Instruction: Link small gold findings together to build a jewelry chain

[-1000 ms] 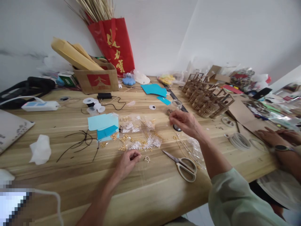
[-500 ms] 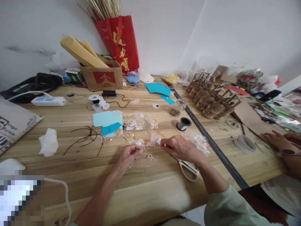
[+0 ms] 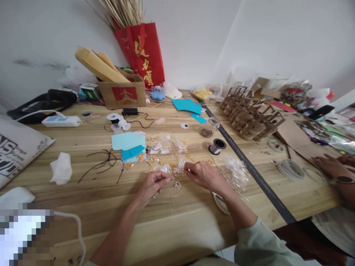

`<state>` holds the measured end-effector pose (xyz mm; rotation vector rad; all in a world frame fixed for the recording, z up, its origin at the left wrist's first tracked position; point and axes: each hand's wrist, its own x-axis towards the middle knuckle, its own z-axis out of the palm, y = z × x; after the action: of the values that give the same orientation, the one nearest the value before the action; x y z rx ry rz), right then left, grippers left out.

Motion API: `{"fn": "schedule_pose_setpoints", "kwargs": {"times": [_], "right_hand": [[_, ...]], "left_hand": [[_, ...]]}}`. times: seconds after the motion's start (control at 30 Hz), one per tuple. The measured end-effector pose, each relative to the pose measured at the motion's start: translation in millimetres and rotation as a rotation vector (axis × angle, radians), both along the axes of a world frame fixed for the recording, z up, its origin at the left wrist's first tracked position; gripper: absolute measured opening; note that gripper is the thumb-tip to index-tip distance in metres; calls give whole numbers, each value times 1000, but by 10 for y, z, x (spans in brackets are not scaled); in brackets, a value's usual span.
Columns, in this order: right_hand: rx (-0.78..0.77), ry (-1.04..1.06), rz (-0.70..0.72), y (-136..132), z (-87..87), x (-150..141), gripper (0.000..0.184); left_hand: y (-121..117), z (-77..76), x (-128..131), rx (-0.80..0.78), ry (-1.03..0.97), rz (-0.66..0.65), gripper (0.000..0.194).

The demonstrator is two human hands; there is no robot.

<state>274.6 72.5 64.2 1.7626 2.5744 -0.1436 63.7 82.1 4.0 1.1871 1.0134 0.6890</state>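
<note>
My left hand is closed in a pinch just in front of the bead pile. A short strand of small beads shows beneath its palm, and thin clear line lies on the table beside it. My right hand is also pinched, at the right edge of the pile of silver and gold beads; what its fingertips hold is too small to make out. Between the hands lies a small ring-shaped piece with loose thread ends. The scissors are partly hidden under my right forearm.
A wire spool, a jar of dark beads and clear plastic bags lie to the right. Blue cards and black cord are at left. Small wooden baskets stand behind; a co-worker's hands rest far right.
My right hand has come back from near the wire spool, down and left to the bead pile, uncovering the spool and covering the scissors. My left hand stays pinched; the view has shifted slightly.
</note>
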Motion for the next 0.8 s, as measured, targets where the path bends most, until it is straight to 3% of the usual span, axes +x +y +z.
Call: {"fn": "schedule_pose_setpoints", "kwargs": {"times": [0.23,0.37,0.43,0.57,0.67,0.8], "right_hand": [[0,-33,-40,8,-66,37,21],[0,-66,6,-49,-21,35,18],[73,-69,16,-89,45,6,12],[228,2,127,-119,145,-119,24],[141,146,215,-94,73,-234,13],[-71,419,201,-53,-153,-341,12]], "left_hand": [[-1,-17,4,-15,33,24,22],[3,-50,-6,-11,46,11,23],[5,-55,-11,-2,48,2,23],[7,-43,-13,17,53,-17,21],[7,-36,-14,26,44,-28,21],[7,-32,-10,34,30,-38,21]]}}
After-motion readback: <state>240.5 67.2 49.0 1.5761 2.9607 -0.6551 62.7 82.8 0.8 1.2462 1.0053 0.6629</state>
